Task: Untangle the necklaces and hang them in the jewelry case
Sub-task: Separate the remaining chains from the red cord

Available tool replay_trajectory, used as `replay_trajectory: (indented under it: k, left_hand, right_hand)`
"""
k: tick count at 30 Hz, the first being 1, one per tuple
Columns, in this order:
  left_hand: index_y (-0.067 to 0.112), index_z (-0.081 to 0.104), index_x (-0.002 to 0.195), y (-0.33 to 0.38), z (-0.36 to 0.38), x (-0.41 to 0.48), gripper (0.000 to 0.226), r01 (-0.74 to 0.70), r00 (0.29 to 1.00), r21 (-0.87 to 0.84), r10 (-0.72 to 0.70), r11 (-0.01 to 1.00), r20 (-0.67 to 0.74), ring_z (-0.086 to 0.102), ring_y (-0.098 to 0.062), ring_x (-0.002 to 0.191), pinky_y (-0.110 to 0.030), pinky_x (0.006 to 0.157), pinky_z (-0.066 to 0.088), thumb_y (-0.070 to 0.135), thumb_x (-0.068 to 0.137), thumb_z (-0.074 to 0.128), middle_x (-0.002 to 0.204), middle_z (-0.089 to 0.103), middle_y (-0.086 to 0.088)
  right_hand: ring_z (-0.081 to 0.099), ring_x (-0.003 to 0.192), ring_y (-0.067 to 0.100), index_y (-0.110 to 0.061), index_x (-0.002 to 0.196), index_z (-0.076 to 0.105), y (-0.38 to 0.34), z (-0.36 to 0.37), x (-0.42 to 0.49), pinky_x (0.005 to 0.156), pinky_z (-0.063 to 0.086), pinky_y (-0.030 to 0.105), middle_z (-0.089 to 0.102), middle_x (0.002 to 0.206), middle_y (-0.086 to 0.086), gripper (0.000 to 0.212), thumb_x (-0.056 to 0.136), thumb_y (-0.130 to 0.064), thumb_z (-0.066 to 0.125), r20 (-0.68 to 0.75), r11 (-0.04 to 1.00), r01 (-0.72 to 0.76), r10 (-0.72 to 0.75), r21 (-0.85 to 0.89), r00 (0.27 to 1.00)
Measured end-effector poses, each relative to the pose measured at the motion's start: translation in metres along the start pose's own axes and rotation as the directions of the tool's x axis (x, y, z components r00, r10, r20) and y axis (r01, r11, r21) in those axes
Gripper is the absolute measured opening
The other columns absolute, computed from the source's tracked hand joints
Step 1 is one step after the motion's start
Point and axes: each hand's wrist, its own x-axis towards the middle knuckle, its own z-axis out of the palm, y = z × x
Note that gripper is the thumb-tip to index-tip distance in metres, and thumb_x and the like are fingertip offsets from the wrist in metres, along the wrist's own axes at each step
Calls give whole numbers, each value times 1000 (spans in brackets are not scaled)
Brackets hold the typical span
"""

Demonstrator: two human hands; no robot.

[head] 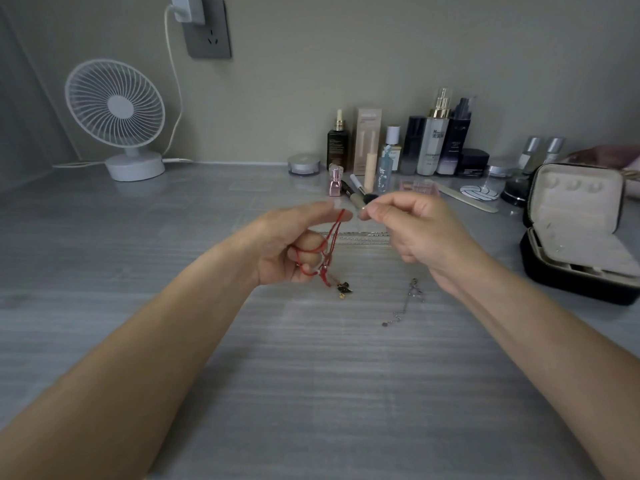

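My left hand (pixel 291 244) is raised above the grey table and pinches a red cord necklace (pixel 329 251), which loops round its fingers. A small dark and gold pendant (pixel 344 290) dangles from the cord. My right hand (pixel 415 230) is pinched shut close to the left fingertips, and a thin silver chain (pixel 410 299) hangs below it, its end lying on the table. Whether the right fingers also touch the red cord is unclear. The black jewelry case (pixel 575 230) stands open at the right, with a cream lining.
A white desk fan (pixel 117 116) stands at the back left, its cable running up to a wall socket (pixel 207 29). Several cosmetic bottles (pixel 433 143), jars, brushes and a nail file (pixel 467 199) line the back wall. More silver chain (pixel 363 237) lies between my hands.
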Motion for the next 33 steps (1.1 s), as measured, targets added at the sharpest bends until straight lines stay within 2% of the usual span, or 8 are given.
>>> replay_trajectory:
  k: [3, 7, 10, 15, 17, 21, 27, 33]
  left_hand:
    - [27, 60, 112, -2, -2, 1, 34, 59, 998, 83, -60, 995, 6, 19, -6, 33, -13, 38, 29, 44, 94, 37, 36, 16, 11]
    - [23, 67, 94, 1, -4, 0, 35, 115, 991, 346, -83, 931, -105, 22, -7, 37, -16, 44, 33, 42, 94, 38, 41, 19, 10]
    - [19, 66, 71, 1, -7, 0, 35, 174, 973, 577, -49, 798, -226, 29, -10, 43, -18, 45, 35, 39, 91, 46, 44, 28, 7]
    - [17, 62, 58, -2, -9, 0, 38, 193, 970, 700, -29, 688, -240, 37, -12, 48, -19, 46, 38, 35, 90, 50, 51, 41, 3]
    - [16, 60, 58, -2, -7, -1, 38, 192, 973, 734, -31, 651, -227, 36, -12, 47, -18, 45, 37, 34, 90, 49, 52, 44, 3]
    - [5, 66, 77, -3, -8, -2, 39, 216, 963, 787, 8, 578, -270, 40, -18, 51, -20, 48, 36, 38, 90, 49, 58, 46, -2]
    - [21, 58, 95, -6, -8, 7, 28, 104, 872, 798, 331, 594, -360, 53, -19, 88, -28, 74, 40, 47, 84, 55, 97, 55, 3]
    - [23, 61, 92, -15, 7, 10, 16, -124, 848, 786, 477, 606, -233, 56, -4, 79, -18, 63, 39, 37, 85, 58, 96, 61, 11]
  right_hand:
    - [27, 40, 9, -11, 79, 68, 1, -5, 1, 42, 24, 22, 35, 47, -1, 19, 89, -13, 52, -17, 997, 10, -9, 74, 1000]
    - [40, 47, 10, -14, 71, 67, 2, -12, 2, 45, 34, 19, 47, 56, 1, 23, 88, -10, 53, 25, 991, 29, -33, 133, 999]
    - [50, 56, 8, -18, 69, 68, 3, -13, 2, 57, 44, 21, 58, 60, -4, 20, 85, -12, 57, 138, 1000, 23, -21, -16, 990]
    - [65, 84, 1, -23, 82, 73, 4, -14, 0, 82, 48, 15, 72, 87, -9, 8, 80, -26, 65, 370, 951, 79, 39, -298, 928]
    - [65, 85, 2, -24, 84, 72, 4, -22, 2, 82, 49, 16, 72, 88, -9, 10, 78, -30, 67, 364, 926, 92, 51, -366, 930]
    - [55, 57, 1, -21, 71, 69, 6, -44, 6, 60, 44, 16, 65, 65, -8, 8, 75, -27, 73, 331, 792, 54, 191, -608, 924]
    - [58, 63, 15, -17, 71, 68, 11, -45, 5, 64, 49, 28, 68, 68, 2, 16, 70, -31, 76, 306, 622, -66, 472, -780, 827]
    - [58, 59, 11, -19, 74, 67, 13, -36, 3, 65, 51, 28, 67, 65, -2, 8, 79, -24, 68, 314, 604, -9, 427, -797, 848]
